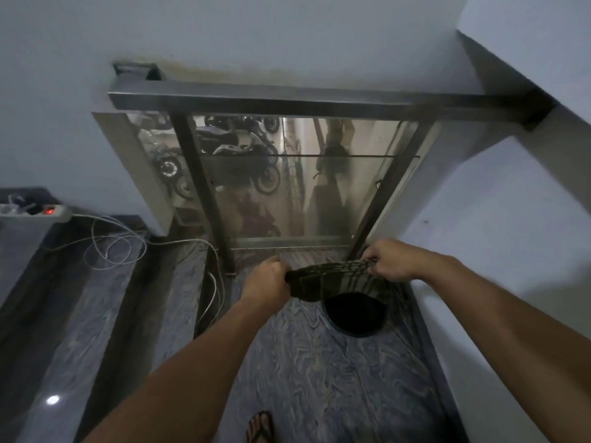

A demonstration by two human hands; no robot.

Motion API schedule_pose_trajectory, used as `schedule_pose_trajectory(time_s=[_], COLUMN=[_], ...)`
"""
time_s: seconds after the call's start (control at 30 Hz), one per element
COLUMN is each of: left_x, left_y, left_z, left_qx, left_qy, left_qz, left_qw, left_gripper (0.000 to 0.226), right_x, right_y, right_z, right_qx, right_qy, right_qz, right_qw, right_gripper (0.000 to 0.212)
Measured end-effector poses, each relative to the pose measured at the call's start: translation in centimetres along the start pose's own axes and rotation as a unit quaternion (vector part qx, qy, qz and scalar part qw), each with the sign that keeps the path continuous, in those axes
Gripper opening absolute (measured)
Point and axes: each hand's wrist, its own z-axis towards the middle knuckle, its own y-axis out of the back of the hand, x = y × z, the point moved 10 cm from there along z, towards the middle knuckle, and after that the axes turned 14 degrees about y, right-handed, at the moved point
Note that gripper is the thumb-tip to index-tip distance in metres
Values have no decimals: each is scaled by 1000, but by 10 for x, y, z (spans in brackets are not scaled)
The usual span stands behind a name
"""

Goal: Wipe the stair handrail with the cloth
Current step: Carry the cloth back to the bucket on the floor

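Observation:
A dark, striped cloth (335,279) is stretched between both hands above the marbled landing floor. My left hand (267,279) grips its left end and my right hand (390,260) grips its right end. The dark metal handrail (287,102) runs across the top of a glass balustrade ahead of me, well beyond the cloth and untouched. Two dark posts (201,187) hold the glass panel.
A round black object (355,314) lies on the floor under the cloth. White cables (112,241) loop over the steps at left, leading to a power strip (38,212). Walls close in at right. My sandalled foot (260,426) shows at the bottom.

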Motion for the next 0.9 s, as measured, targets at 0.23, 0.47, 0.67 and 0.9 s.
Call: schedule_pose_trajectory(time_s=[0.23, 0.47, 0.67, 0.9], left_x=[-38, -71, -88, -72], left_y=[-37, -124, -220, -326], left_z=[77, 161, 226, 300], left_qx=[56, 97, 104, 135], left_qy=[-33, -39, -47, -5], left_qz=[22, 79, 138, 122], left_qw=[998, 991, 984, 983], left_gripper=[17, 15, 18, 16], right_x=[-106, -216, -309, -386], right_y=[-17, -62, -131, -189], right_z=[8, 18, 52, 94], right_qx=[-88, -155, -135, -163], right_qy=[-135, -228, -262, -266], right_qz=[18, 23, 59, 119], right_qw=[987, 961, 954, 943], right_gripper=[24, 19, 27, 17])
